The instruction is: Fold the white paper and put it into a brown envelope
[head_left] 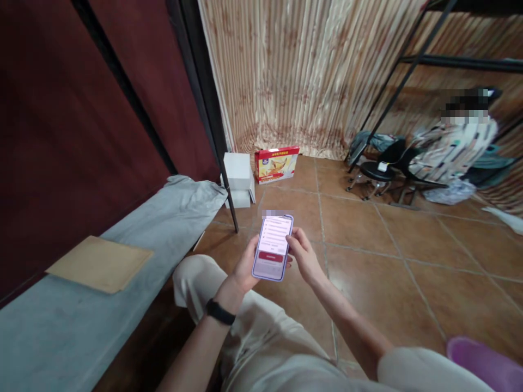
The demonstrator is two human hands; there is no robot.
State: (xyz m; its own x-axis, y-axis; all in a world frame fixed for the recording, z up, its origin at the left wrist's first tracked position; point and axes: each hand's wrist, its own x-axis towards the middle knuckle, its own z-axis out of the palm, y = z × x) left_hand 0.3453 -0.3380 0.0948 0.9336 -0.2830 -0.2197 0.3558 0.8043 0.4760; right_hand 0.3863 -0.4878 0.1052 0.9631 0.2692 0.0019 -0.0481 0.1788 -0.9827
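Observation:
A smartphone (272,247) with a pale purple edge is held upright over my lap, its lit screen facing me. Lines of text and a red button show on the screen, too small to read. My left hand (246,267) is closed around the phone from the left and below, with fingertips coming out at its right edge. At the phone's right side is my right hand (303,253), its fingers bent and the thumb resting on the edge of the screen. Part of the right fingers is hidden behind the phone. A black wristband (220,312) sits on my left wrist.
On my left a bench with a grey cover (163,218) carries a brown envelope (100,264). White boxes (237,171) and a red-and-yellow carton (278,165) stand by a black post. A person (453,144) sits at the right near a black stool (376,171). Something purple (482,362) lies at lower right.

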